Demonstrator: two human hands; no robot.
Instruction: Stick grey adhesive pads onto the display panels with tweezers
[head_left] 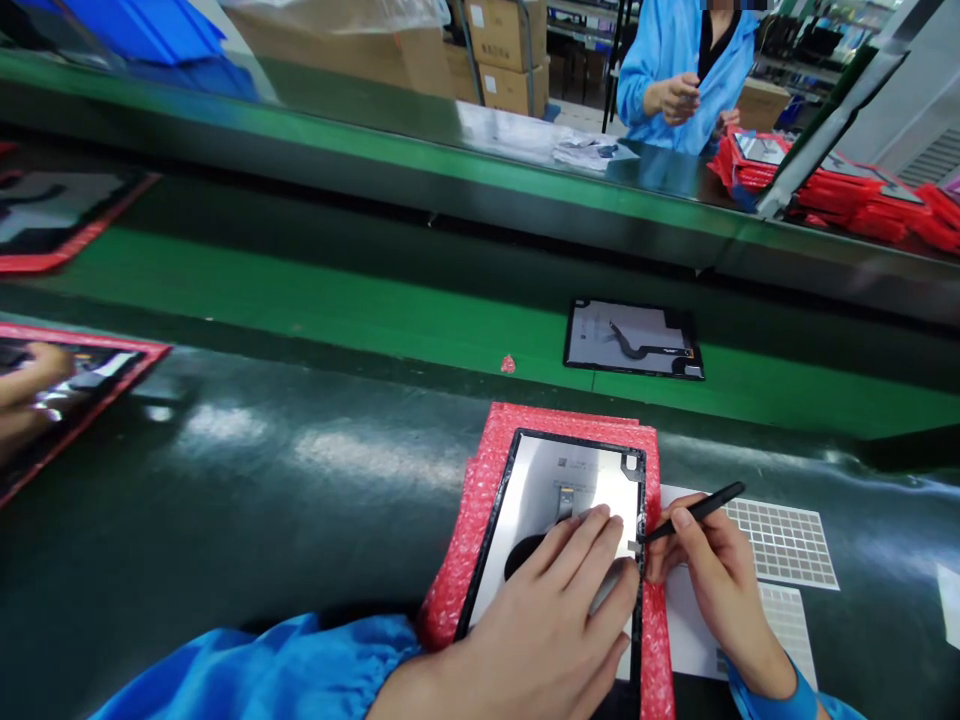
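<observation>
Black tool (705, 507) pinched in my right hand (709, 565), I'm apparently working the three-o'clock edge of the screen (534, 500), which lies toward six o'clock, left hand (555, 610) flat across it; next likely needs steadiness.

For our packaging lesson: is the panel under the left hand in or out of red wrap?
Out: the panel lies uncovered on the red wrap, which shows along three edges.

Left hand (559, 610) masks much of the display panel (534, 505), whose near end drops out of frame; its print (583, 464) is too small to read! The tip of the black tool (706, 507), perhaps touching the rim (641, 490), is unclear. Far left, a co-worker's hand (34, 378), cut off.
</observation>
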